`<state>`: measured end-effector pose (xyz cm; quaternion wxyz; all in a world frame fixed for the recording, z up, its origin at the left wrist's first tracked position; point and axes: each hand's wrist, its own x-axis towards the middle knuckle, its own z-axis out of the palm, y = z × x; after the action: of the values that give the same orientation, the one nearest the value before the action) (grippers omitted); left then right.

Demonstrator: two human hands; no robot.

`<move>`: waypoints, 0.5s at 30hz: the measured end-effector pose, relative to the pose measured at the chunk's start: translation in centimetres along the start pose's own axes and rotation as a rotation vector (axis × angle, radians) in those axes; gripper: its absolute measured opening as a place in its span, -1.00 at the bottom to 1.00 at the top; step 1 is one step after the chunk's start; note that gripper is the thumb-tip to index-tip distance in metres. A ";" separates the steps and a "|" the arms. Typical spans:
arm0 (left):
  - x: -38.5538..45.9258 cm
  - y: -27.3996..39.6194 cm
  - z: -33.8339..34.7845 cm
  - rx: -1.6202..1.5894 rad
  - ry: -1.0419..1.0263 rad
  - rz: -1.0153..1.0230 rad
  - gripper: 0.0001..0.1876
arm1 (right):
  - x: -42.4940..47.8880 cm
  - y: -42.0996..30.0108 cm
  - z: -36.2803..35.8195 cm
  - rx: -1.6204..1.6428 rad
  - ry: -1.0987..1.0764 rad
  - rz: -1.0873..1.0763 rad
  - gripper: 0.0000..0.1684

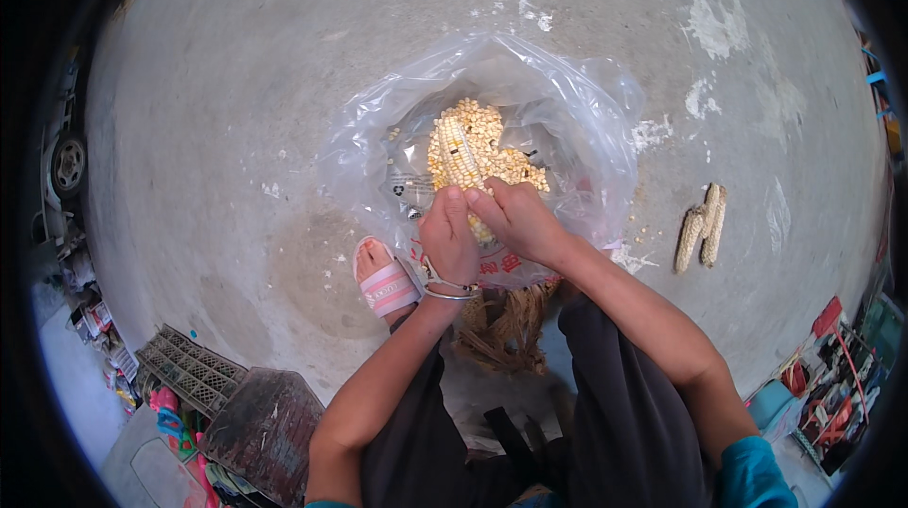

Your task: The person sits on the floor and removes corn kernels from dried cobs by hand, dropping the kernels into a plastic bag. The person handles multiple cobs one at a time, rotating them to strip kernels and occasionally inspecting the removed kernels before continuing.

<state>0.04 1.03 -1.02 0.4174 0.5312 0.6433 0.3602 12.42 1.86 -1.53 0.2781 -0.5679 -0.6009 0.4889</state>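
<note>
Both my hands grip one ear of dried corn [455, 146] over the mouth of a clear plastic bag [589, 125]. My left hand [452, 235], with bracelets at its wrist, closes around the lower part of the ear. Beside it my right hand [521, 219] holds the same ear, its thumb close to the left thumb. Rows of pale yellow kernels still cover the ear's upper part. Loose corn kernels [486, 121] lie heaped in the bag below. The bag stands on the floor between my feet, its rim spread wide and red writing on its near side.
Bare corn cobs [701, 228] lie on the concrete floor [213, 153] to the right, with stray kernels near the bag. Dried corn husks [514, 330] sit between my legs. At lower left are a plastic crate [191, 370] and a worn wooden board [262, 423]. Clutter [826, 394] fills the lower right.
</note>
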 end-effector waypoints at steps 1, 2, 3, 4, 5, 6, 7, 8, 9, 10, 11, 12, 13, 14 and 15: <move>-0.1 -0.2 0.0 -0.002 -0.005 -0.010 -0.65 | -0.1 -0.1 -0.1 0.005 -0.003 -0.022 -0.61; -0.2 -0.3 0.0 -0.004 -0.010 -0.020 -0.65 | -0.2 -0.1 -0.1 0.010 -0.007 -0.044 -0.62; -0.2 -0.1 -0.1 -0.003 -0.025 -0.037 -0.65 | -0.3 0.0 -0.2 0.012 -0.007 -0.048 -0.63; -0.2 0.1 -0.2 -0.002 -0.041 -0.054 -0.64 | -0.4 0.0 -0.2 0.013 -0.008 -0.051 -0.63; -0.2 0.2 -0.2 -0.001 -0.056 -0.071 -0.64 | -0.4 0.1 -0.3 0.015 -0.009 -0.055 -0.63; -0.3 0.1 -0.3 -0.028 -0.059 -0.083 -0.63 | -0.5 0.0 -0.3 0.029 -0.011 -0.048 -0.63; -0.3 0.1 -0.3 -0.055 -0.063 -0.096 -0.63 | -0.5 0.0 -0.3 0.042 -0.013 -0.040 -0.63; -0.4 0.0 -0.3 -0.081 -0.066 -0.108 -0.63 | -0.5 0.0 -0.3 0.056 -0.016 -0.033 -0.64; -0.4 -0.2 -0.4 -0.086 -0.066 -0.116 -0.62 | -0.5 -0.1 -0.3 0.059 -0.024 -0.020 -0.62; -0.5 -0.4 -0.4 -0.091 -0.067 -0.123 -0.62 | -0.6 -0.3 -0.4 0.062 -0.031 -0.007 -0.60; -0.6 -0.5 -0.5 -0.095 -0.067 -0.131 -0.61 | -0.6 -0.4 -0.4 0.065 -0.039 0.007 -0.59; -0.6 -0.5 -0.5 -0.108 -0.067 -0.138 -0.61 | -0.6 -0.4 -0.3 0.071 -0.043 0.018 -0.59; -0.6 -0.5 -0.5 -0.121 -0.067 -0.145 -0.61 | -0.6 -0.4 -0.2 0.076 -0.046 0.030 -0.59; -0.6 -0.5 -0.5 -0.133 -0.068 -0.152 -0.61 | -0.7 -0.4 -0.2 0.081 -0.050 0.041 -0.60; -0.6 -0.7 -0.6 -0.135 -0.078 -0.153 -0.61 | -0.7 -0.2 0.0 0.119 -0.020 0.049 -0.60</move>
<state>-0.74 0.30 -1.30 0.5033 0.4650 0.6393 0.3489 12.48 1.23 -1.16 0.2932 -0.5600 -0.5593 0.5363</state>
